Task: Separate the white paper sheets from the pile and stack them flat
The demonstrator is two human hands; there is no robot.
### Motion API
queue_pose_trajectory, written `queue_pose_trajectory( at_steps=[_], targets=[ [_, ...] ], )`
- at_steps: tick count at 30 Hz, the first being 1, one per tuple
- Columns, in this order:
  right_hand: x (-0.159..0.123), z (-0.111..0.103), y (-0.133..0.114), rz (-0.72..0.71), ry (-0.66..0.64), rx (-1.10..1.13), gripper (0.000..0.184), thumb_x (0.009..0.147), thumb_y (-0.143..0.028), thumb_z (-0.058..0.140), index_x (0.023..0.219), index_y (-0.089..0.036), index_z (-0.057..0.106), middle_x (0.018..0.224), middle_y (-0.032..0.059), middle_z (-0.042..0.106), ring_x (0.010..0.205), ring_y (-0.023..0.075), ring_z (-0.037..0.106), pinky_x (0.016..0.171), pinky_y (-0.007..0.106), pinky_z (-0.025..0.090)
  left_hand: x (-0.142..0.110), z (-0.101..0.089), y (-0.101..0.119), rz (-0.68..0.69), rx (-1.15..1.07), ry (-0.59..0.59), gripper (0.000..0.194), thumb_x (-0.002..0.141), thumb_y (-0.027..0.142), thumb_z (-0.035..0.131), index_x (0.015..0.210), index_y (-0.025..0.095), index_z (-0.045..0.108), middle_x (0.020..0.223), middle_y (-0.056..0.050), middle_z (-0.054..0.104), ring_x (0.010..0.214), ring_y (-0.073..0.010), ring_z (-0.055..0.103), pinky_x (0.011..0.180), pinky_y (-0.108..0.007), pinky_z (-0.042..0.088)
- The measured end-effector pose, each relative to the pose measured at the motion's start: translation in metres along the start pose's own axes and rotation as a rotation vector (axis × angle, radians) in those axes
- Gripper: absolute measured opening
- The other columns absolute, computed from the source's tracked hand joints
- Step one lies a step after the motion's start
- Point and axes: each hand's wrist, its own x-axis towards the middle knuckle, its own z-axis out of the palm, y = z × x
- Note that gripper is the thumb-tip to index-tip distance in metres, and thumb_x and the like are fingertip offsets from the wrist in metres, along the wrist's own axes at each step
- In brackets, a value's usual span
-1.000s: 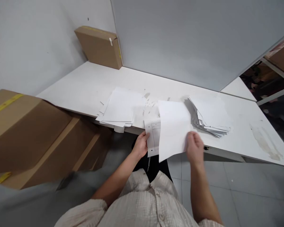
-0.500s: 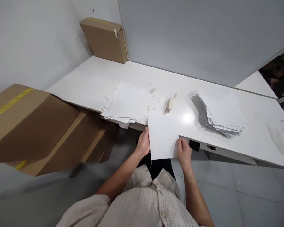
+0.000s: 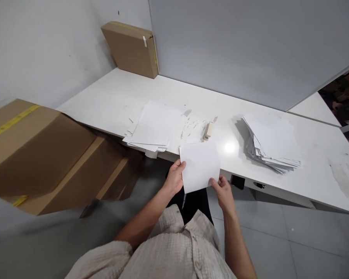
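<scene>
White paper (image 3: 200, 164) is held between my two hands at the table's front edge; whether it is one sheet or several I cannot tell. My left hand (image 3: 175, 177) is closed on its left edge, thumb on top. At the lower right corner my right hand (image 3: 222, 190) pinches it, thumb over the face. Just beyond the paper lies a small cream-coloured stapler (image 3: 208, 131). A loose stack of white sheets (image 3: 157, 124) lies to the left, and a thicker, uneven stack of paper (image 3: 272, 135) to the right.
The white table (image 3: 192, 91) runs along a grey panel (image 3: 244, 46). A cardboard box (image 3: 130, 50) stands upright at its back left corner. More large cardboard boxes (image 3: 40, 151) with yellow tape are piled at my left. A dark object (image 3: 237, 181) shows under the table edge.
My right thumb has shifted onto the paper's face near its lower corner, and the sheet now bends slightly. My left thumb has come over the left edge.
</scene>
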Motion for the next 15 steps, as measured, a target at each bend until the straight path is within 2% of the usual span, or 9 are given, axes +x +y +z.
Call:
queue_pose_trajectory(
  at_steps=[2,4,7,10,13,15],
  targets=[
    [-0.003,-0.001,0.001,0.045,-0.09,0.143,0.036,0.071,-0.047,0.066,0.093,-0.019,0.058,0.089,0.0069,0.068,0.078,0.0209,0.062,0.071,0.035,0.05,-0.001,0.0,0.002,0.032,-0.015,0.007,0.029,0.066,0.031,0.076,0.087,0.016,0.063,0.088,-0.005,0.071,0.094,-0.0218,0.065,0.088,-0.036,0.047],
    [-0.005,-0.007,-0.007,0.023,-0.071,0.145,0.033,0.07,-0.046,0.067,0.088,-0.019,0.06,0.084,0.0052,0.068,0.073,0.0198,0.061,0.069,0.034,0.05,0.0,0.001,0.007,0.087,-0.024,-0.004,0.03,0.066,0.029,0.076,0.089,0.016,0.063,0.089,-0.005,0.071,0.093,-0.0208,0.064,0.089,-0.035,0.047],
    [-0.003,-0.024,-0.039,-0.132,0.048,-0.067,0.03,0.071,-0.045,0.067,0.085,-0.019,0.063,0.076,0.0023,0.066,0.067,0.0177,0.058,0.063,0.031,0.047,0.007,0.007,0.019,0.164,-0.009,-0.064,0.034,0.063,0.023,0.077,0.093,0.019,0.061,0.09,-0.003,0.069,0.087,-0.0178,0.065,0.084,-0.033,0.048],
    [0.004,-0.045,-0.086,-0.35,0.176,-0.357,0.027,0.075,-0.045,0.063,0.087,-0.021,0.064,0.073,0.0011,0.063,0.062,0.0159,0.055,0.058,0.028,0.044,0.017,0.016,0.038,0.29,0.087,-0.117,0.045,0.061,0.021,0.078,0.101,0.023,0.059,0.086,0.0,0.068,0.078,-0.0152,0.063,0.075,-0.029,0.049],
    [0.014,-0.058,-0.127,-0.566,0.251,-0.614,0.025,0.08,-0.044,0.058,0.089,-0.023,0.064,0.079,0.0031,0.063,0.064,0.0167,0.055,0.059,0.028,0.044,0.028,0.022,0.055,0.472,0.307,-0.131,0.044,0.062,0.022,0.078,0.103,0.021,0.061,0.085,-0.001,0.067,0.076,-0.0149,0.061,0.072,-0.026,0.047],
    [0.024,-0.059,-0.141,-0.64,0.232,-0.723,0.022,0.083,-0.043,0.054,0.089,-0.024,0.063,0.082,0.0042,0.063,0.067,0.0173,0.056,0.059,0.028,0.043,0.035,0.021,0.058,0.558,0.523,-0.13,0.035,0.065,0.024,0.075,0.098,0.02,0.065,0.088,-0.003,0.067,0.081,-0.0165,0.06,0.074,-0.025,0.046]
  ],
)
